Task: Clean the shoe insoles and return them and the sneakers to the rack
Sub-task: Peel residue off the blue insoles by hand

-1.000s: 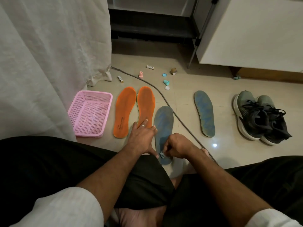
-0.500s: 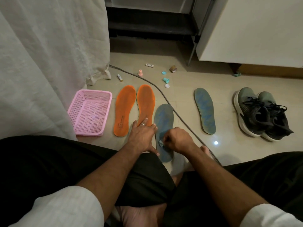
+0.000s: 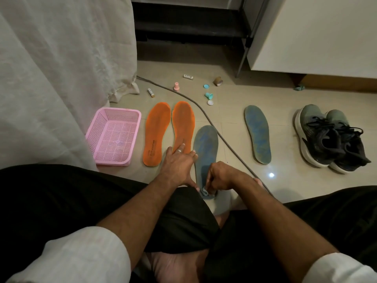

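A blue-grey insole lies on the floor between my knees. My left hand rests flat, fingers straight, across its left edge and the heel of an orange insole. My right hand pinches a small grey cloth and presses it on the heel end of the blue-grey insole. A second orange insole lies further left. Another blue-grey insole lies to the right, apart. A pair of grey-black sneakers stands at the far right.
A pink plastic basket sits at the left beside a white curtain. A grey cable runs diagonally across the floor past the insole. Small caps and tubes are scattered behind. A dark rack and white cabinet stand at the back.
My right hand slid with the cloth up the insole half a second ago and is now back down at the heel end. The left hand stayed in place.
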